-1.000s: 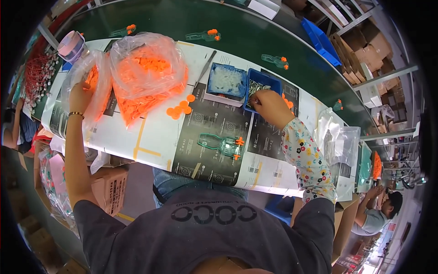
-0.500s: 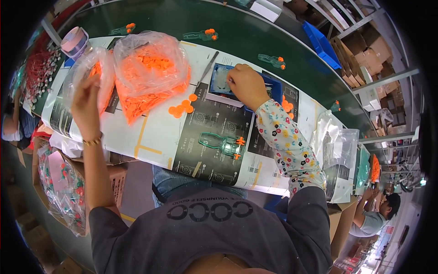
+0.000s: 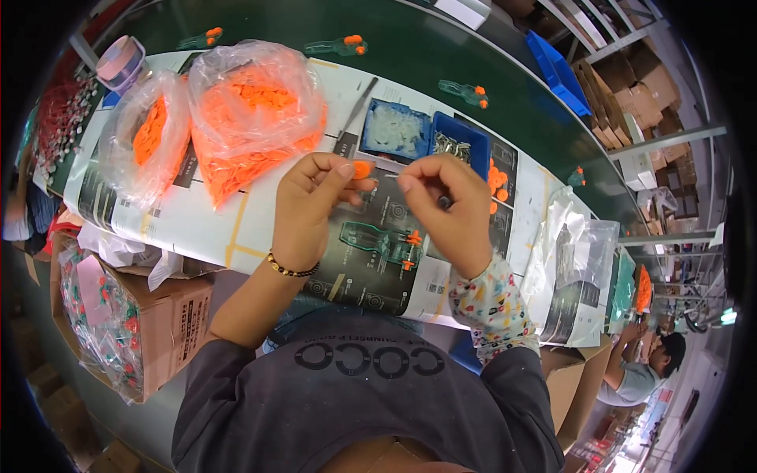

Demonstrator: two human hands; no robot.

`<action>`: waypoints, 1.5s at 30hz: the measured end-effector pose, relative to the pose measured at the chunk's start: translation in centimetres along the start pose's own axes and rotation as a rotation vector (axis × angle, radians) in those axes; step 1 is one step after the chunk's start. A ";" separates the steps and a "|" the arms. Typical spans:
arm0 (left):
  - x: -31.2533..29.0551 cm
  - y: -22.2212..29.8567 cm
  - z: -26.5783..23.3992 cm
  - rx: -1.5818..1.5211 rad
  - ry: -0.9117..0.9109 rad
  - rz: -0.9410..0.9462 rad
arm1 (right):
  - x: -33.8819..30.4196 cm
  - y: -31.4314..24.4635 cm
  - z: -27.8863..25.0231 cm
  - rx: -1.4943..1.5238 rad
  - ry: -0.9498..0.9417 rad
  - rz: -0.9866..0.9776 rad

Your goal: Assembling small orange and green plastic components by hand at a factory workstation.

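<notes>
My left hand (image 3: 307,209) pinches a small orange disc (image 3: 362,169) between thumb and fingertips. Close by on its right, my right hand (image 3: 453,205) has thumb and index finger pressed together; whatever they hold is too small to make out. Something dark shows under its curled fingers. Just below both hands, a clear green plastic piece with orange discs at one end (image 3: 382,244) lies on the printed sheet. Beyond the hands stand a blue tray of whitish, grease-like stuff (image 3: 394,130) and a blue bin of small metal pins (image 3: 457,147).
Two clear bags of orange discs (image 3: 256,118) (image 3: 150,146) stand at the left. Tweezers (image 3: 360,106) lie by the blue tray. Loose orange discs (image 3: 497,180) sit right of the bin. Similar green pieces (image 3: 464,92) rest on the green conveyor (image 3: 410,55). A co-worker (image 3: 643,374) is far right.
My left hand has come from the bags to the middle and now shows an orange disc. My right hand has drawn back from the blue tray toward me.
</notes>
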State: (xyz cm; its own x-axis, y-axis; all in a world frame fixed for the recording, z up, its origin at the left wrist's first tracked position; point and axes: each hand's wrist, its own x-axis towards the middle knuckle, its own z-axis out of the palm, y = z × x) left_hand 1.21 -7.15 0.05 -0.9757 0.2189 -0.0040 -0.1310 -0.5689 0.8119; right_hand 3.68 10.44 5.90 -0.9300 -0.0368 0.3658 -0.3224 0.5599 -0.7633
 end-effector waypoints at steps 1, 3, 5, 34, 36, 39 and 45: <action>-0.1 -0.3 0.5 -0.074 -0.012 -0.024 | -0.4 -0.3 0.3 0.005 0.021 -0.051; -0.3 -0.8 1.4 -0.143 -0.020 -0.048 | -0.9 -0.5 0.7 0.016 0.041 -0.101; -0.8 -0.8 2.2 -0.245 -0.056 -0.048 | -1.2 -0.3 1.1 0.000 0.106 -0.169; -2.3 -1.9 2.0 -0.134 -0.124 0.321 | -2.1 0.2 2.3 0.518 0.041 0.200; -2.3 -1.5 1.8 -0.033 -0.132 0.395 | -2.1 -0.1 1.9 0.610 -0.016 0.270; -2.2 -0.6 1.2 0.168 -0.165 0.537 | -2.1 -0.4 1.5 0.785 -0.116 0.407; -1.0 0.8 0.9 0.522 -0.357 0.689 | -2.5 -0.5 0.4 0.874 -0.172 0.444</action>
State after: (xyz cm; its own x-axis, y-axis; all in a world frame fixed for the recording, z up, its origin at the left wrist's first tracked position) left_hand 2.20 -7.14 1.20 -0.6858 0.2460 0.6850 0.6361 -0.2548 0.7283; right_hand 6.11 9.93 5.15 -0.9885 -0.1295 -0.0776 0.1085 -0.2523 -0.9616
